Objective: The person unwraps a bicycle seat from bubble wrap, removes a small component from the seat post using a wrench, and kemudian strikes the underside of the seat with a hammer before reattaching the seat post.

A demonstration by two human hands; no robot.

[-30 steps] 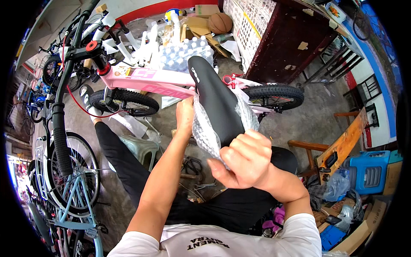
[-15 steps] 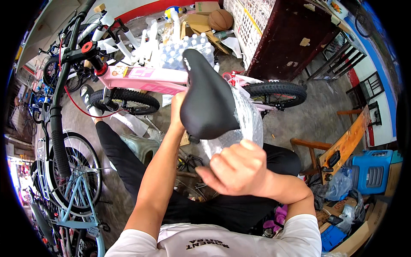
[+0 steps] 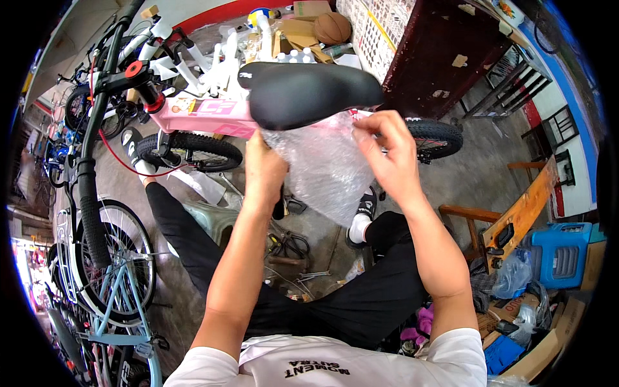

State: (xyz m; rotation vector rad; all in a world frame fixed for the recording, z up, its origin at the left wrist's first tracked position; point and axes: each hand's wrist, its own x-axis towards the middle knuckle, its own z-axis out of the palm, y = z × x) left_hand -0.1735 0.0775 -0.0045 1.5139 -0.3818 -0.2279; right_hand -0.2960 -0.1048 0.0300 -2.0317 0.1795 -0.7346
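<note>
black saddle [image 3: 308,92] turned sideways, bubble wrap [image 3: 322,164] peeled below, hands [image 3: 387,151] apart

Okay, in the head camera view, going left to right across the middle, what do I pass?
Light blue bike → left hand → bubble wrap → right hand → wooden chair → blue crate.

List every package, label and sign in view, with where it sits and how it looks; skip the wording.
Bubble wrap: clear sheet under the black saddle, held by left hand and right hand.
Frame decal: white on the pink bike frame.
Cardboard boxes: brown, top centre.
Wall chart: pale grid, top right.
</note>
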